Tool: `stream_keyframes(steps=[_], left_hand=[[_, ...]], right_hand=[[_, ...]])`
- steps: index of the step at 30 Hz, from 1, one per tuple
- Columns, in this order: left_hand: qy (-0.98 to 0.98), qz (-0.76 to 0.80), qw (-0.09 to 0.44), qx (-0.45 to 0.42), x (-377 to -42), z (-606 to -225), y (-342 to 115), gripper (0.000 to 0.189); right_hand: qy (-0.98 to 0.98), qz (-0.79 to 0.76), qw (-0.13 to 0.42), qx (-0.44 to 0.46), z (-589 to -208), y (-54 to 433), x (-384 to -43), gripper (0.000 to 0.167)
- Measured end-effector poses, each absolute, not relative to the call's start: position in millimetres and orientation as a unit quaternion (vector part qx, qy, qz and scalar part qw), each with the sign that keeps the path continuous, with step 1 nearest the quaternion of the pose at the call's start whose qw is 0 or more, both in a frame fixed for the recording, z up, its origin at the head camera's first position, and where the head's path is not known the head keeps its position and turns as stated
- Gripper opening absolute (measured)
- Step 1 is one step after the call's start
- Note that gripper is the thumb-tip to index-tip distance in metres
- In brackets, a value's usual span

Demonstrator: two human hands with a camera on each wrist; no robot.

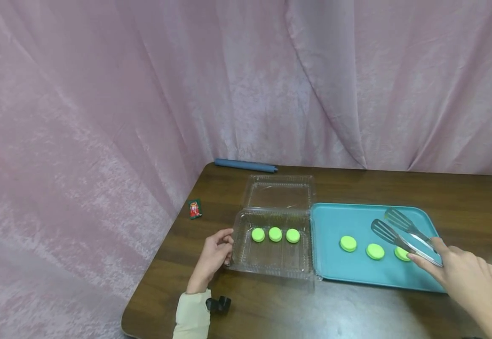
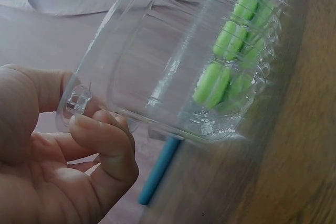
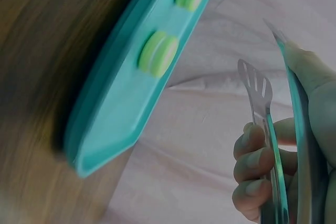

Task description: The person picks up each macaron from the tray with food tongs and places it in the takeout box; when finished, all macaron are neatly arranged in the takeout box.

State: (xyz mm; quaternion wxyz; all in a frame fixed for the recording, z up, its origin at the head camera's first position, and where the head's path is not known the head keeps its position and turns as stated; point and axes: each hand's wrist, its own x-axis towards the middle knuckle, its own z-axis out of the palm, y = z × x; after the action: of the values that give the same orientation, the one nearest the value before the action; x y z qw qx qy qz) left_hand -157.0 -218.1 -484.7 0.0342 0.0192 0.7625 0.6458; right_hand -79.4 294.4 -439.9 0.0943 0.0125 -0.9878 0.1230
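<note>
Right grip [image 1: 468,273] holds tongs [image 1: 408,247], three macarons [image 1: 375,251] leftward on tray [image 1: 332,219]; left grip [image 1: 214,254] pinches clear container's [image 1: 267,259] edge.

The bench [image 1: 263,308] has a brown wood-grain top and rounded corners; a blue rod [image 1: 246,165] lies along the back edge; a small red-and-green packet [image 1: 194,209] sits at left; a clear container [image 1: 271,261] adjoins a turquoise tray [image 1: 335,220].

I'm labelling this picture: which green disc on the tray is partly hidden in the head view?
The rightmost disc on the tray: the tongs in the right hand cover part of it; the left disc and middle disc show whole.
</note>
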Motion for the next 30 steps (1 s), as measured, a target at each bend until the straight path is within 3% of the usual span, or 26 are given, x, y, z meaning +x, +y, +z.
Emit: stream_keyframes(steps=[15, 22, 30], left_hand=[[0.761, 0.647, 0.039, 0.033, -156.5, -483.6, -218.2, 0.053], [0.765, 0.643, 0.038, 0.026, -156.6, -482.4, -216.6, 0.053], [0.763, 0.644, 0.031, 0.040, -155.9, -483.5, -218.2, 0.052]], right_hand=[[-0.978, 0.110, 0.177, 0.010, -463.2, 315.8, -58.5, 0.073], [-0.992, 0.087, 0.095, -0.008, -471.8, 323.4, -58.5, 0.083], [-0.992, 0.091, 0.088, 0.005, -479.4, 327.1, -56.5, 0.065]])
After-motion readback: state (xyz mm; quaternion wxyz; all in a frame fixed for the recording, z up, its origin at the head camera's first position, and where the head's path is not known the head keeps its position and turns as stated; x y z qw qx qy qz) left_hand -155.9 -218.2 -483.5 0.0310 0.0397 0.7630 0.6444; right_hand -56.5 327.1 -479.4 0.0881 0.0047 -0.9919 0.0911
